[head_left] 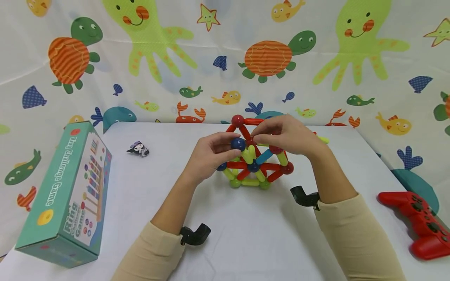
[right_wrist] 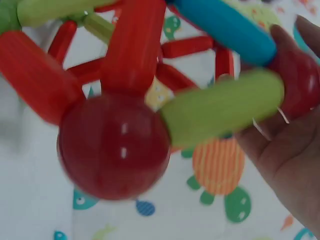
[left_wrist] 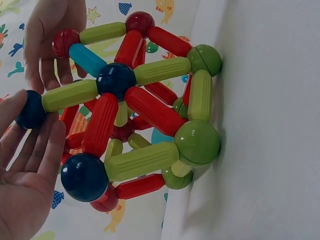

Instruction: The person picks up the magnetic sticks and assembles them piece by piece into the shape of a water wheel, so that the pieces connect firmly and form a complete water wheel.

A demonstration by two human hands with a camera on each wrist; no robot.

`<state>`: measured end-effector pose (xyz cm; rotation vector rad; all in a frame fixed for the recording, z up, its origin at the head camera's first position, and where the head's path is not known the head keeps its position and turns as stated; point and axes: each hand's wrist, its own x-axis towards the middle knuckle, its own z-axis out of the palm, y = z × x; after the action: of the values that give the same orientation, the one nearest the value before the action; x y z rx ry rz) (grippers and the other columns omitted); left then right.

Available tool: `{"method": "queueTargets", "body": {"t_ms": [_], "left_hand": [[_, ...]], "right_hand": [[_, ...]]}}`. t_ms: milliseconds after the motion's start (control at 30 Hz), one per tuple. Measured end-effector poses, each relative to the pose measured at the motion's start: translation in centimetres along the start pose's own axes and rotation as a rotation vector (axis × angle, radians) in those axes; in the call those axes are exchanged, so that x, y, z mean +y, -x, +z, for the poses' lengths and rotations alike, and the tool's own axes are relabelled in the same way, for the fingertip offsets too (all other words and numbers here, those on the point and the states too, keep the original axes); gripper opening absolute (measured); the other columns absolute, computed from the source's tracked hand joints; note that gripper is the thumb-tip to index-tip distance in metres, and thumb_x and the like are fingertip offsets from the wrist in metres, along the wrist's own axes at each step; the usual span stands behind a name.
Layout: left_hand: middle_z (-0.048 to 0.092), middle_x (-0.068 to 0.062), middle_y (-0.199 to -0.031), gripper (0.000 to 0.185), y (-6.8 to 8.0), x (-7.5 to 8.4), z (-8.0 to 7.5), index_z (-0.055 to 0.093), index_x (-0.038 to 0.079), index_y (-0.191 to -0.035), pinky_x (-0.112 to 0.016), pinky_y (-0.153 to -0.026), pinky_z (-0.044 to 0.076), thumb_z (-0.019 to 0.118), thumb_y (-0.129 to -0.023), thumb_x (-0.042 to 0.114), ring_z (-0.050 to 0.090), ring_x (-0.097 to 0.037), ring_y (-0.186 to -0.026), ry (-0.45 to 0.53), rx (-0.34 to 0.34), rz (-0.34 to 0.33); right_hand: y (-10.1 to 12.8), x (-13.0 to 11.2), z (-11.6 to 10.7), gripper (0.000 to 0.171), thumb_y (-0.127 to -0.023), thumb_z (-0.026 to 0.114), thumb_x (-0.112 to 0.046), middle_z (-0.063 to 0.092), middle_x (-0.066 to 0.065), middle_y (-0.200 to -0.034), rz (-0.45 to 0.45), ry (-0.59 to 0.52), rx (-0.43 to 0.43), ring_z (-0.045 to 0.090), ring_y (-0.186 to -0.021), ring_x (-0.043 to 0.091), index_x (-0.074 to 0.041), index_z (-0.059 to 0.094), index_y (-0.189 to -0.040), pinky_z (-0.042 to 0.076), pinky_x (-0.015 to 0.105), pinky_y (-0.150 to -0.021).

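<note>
Mostly hidden grips, left hand (head_left: pixel 211 156) pinches blue ball (head_left: pixel 238 144), right hand (head_left: pixel 286 134) pinches rod structure (head_left: pixel 256 164) top, fingertips unclear.

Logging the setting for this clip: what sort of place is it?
Likely a children's play table: a sea-animal cloth as backdrop, a Ring Challenge Game box, a red game controller, and a magnetic rod-and-ball structure.

White counter (head_left: pixel 246 242), evenly lit, with soft shadows. Behind it and along both its sides hangs a pale cloth backdrop (head_left: pixel 225 47) printed with green octopuses, orange-shelled turtles, fish, starfish and crabs. The backdrop drapes down past the counter's far edge. No window in view.
</note>
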<state>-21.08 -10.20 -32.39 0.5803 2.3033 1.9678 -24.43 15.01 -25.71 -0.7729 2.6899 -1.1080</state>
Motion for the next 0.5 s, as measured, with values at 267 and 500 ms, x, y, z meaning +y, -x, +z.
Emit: {"method": "queueTargets", "body": {"t_ms": [267,500], "left_hand": [[0.071,-0.009,-0.128,0.043,0.0,0.0,-0.1,0.066,0.008,-0.137,-0.036,-0.096,0.059,0.074,-0.095,0.011,0.072,-0.024,-0.111,-0.014,0.007,0.01],[0.072,-0.008,-0.128,0.041,0.0,0.1,-0.2,0.068,0.014,-0.136,-0.035,-0.097,0.059,0.075,-0.096,0.014,0.071,-0.023,-0.112,-0.008,-0.003,-0.023]], "right_hand": [[0.9,4.6,-2.1,0.03,-0.1,0.069,-0.032,0.075,-0.002,-0.099,0.047,-0.296,0.356,0.071,-0.095,0.021,-0.007,0.074,-0.116,0.059,0.022,-0.086],[0.9,11.6,-2.3,0.043,-0.104,0.059,-0.037,0.065,0.013,-0.127,0.44,-0.102,0.45,0.062,-0.109,0.027,-0.006,0.064,-0.135,0.056,0.024,-0.084]]}}
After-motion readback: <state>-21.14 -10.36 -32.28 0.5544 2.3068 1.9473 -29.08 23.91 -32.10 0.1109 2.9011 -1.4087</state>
